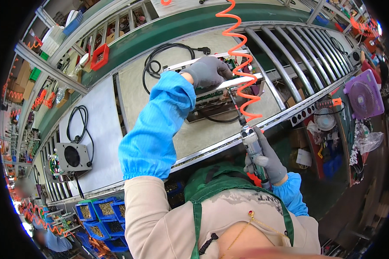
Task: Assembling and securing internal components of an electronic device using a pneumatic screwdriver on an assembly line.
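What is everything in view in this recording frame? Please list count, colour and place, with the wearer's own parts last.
open device: one, white rails and green boards, centre worktop
power screwdriver: one, grey, in right hand
coiled hose: one in front, orange, above device
black cables: at least two, behind device and by boxed unit
boxed unit: one, grey with black circle, left
worktops: at least two, grey, centre and left
rollers: many, silver, right
blue bins: several, lower left
red bin: one, upper left
purple fan: one, far right
background clutter: too small to count
left hand: one, grey glove, on device
right hand: one, grey glove, around screwdriver
sleeve covers: two, blue, forearms
apron: one, green, torso
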Available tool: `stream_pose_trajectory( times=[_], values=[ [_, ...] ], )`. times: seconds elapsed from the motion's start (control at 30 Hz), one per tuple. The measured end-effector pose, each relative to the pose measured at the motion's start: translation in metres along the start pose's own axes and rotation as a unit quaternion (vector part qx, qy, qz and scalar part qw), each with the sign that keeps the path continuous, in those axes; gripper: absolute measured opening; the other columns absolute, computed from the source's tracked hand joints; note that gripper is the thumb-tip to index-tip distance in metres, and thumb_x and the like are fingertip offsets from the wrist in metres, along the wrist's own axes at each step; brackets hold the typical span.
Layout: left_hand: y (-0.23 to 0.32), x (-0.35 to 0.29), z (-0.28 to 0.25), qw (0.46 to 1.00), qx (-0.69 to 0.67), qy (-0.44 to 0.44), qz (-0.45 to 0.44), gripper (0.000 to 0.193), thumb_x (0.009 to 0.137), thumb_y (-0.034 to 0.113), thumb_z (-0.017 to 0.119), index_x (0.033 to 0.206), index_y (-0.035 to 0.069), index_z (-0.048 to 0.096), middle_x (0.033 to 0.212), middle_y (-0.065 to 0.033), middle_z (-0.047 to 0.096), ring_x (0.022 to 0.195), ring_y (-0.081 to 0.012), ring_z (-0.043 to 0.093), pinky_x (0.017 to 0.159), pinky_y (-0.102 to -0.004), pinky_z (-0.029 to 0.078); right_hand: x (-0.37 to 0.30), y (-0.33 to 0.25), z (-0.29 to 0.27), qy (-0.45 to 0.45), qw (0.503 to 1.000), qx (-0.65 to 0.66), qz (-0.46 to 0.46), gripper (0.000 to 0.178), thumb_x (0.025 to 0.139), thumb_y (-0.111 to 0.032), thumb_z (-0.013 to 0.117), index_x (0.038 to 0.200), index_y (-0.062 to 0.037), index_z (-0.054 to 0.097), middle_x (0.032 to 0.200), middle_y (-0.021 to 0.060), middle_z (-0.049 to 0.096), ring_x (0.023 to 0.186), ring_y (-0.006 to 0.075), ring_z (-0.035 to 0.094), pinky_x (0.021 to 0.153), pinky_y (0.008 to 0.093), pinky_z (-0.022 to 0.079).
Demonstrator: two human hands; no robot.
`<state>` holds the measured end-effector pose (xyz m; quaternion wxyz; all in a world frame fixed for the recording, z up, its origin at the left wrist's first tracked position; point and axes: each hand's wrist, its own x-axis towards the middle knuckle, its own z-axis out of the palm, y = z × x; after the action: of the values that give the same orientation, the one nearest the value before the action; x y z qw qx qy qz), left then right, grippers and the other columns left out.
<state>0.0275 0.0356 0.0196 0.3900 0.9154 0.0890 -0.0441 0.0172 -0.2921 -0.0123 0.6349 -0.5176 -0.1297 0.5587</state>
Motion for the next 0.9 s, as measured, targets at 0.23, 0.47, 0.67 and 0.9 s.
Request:
stream_pose_trajectory(
  times=[0.23, 0.47, 0.67, 0.9],
  values=[
    [-0.003, -0.003, -0.002, 1.000, -0.002, -0.004, 0.014, 0.034, 0.073, 0.005, 0.066, 0.107, 0.009, 0.069, 0.089, -0.0064, 0.071, 0.079, -0.0140, 0.065, 0.074, -0.0271, 0.051, 0.001, 0.004, -0.001, -0.008, 1.000, -0.006, -0.001, 0.099, 0.067, -0.019, 0.065, 0.150, -0.0216, 0.010, 0.078, 0.0127, 0.058, 0.058, 0.0185, 0.059, 0.063, 0.0346, 0.053],
    [0.009, -0.029, 0.008, 0.995, 0.075, 0.038, 0.047, 0.034, 0.073, 0.014, 0.062, 0.107, 0.009, 0.068, 0.090, -0.0102, 0.070, 0.084, -0.0216, 0.066, 0.077, -0.0319, 0.051, -0.004, 0.003, 0.006, 0.015, 1.000, -0.004, -0.006, 0.096, 0.068, -0.013, 0.060, 0.150, -0.0202, 0.012, 0.085, 0.0143, 0.057, 0.060, 0.0190, 0.059, 0.059, 0.0330, 0.054],
    [0.007, -0.037, 0.036, 0.983, 0.082, 0.151, 0.067, 0.037, 0.073, 0.013, 0.067, 0.109, 0.008, 0.065, 0.094, -0.0117, 0.069, 0.084, -0.0228, 0.068, 0.077, -0.0295, 0.053, -0.009, 0.015, 0.007, -0.059, 0.983, 0.166, -0.056, 0.092, 0.071, -0.016, 0.059, 0.150, -0.0221, 0.013, 0.085, 0.0140, 0.056, 0.062, 0.0185, 0.058, 0.053, 0.0320, 0.054],
    [0.002, -0.034, 0.038, 0.979, 0.067, 0.173, 0.084, 0.030, 0.071, 0.017, 0.065, 0.101, 0.012, 0.069, 0.090, -0.0105, 0.069, 0.084, -0.0278, 0.067, 0.077, -0.0345, 0.052, -0.009, 0.013, 0.014, -0.003, 0.999, 0.027, -0.041, 0.088, 0.072, -0.013, 0.057, 0.150, -0.0212, 0.018, 0.091, 0.0137, 0.056, 0.063, 0.0183, 0.058, 0.053, 0.0325, 0.053]
  ],
)
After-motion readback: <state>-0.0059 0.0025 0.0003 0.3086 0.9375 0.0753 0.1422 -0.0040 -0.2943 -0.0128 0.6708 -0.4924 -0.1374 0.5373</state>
